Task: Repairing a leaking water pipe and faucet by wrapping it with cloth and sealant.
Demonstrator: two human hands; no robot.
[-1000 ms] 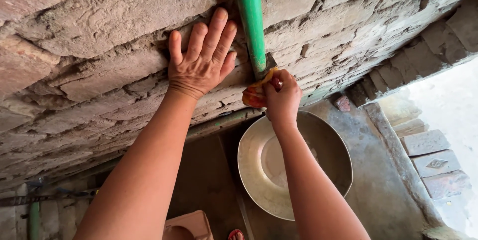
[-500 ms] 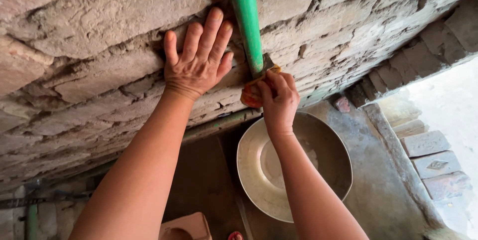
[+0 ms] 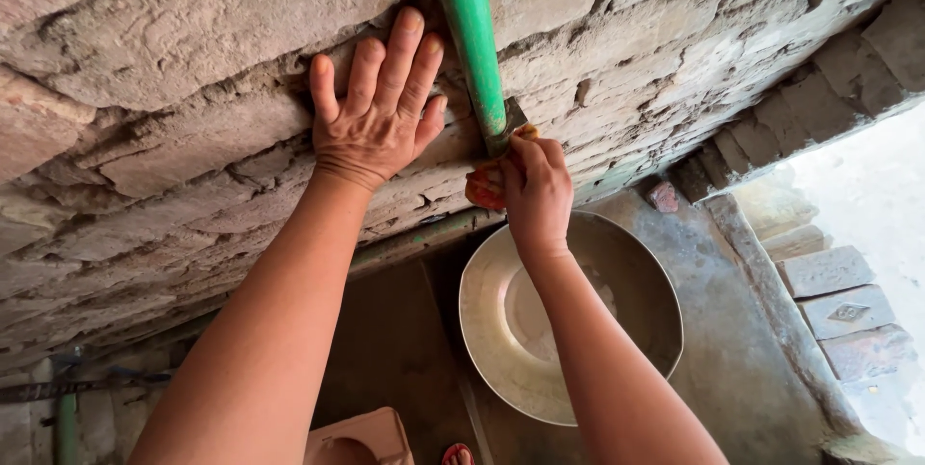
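At frame centre the right hand (image 3: 536,193) is closed around an orange tap handle (image 3: 485,187) at the lower end of the green pipe (image 3: 469,36), the left hand (image 3: 378,116) lies open and flat against the brick wall (image 3: 173,60), and no water is seen entering the metal basin (image 3: 511,330) at lower centre.

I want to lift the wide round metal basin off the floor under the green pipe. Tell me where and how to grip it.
Grip the wide metal basin by its thin rim, probably at two opposite edges. It sits upright and open, its walls sloping smoothly with no handles showing. Come from the near left side: the brick wall crowds the far edge, and the right hand and forearm hang over the middle.
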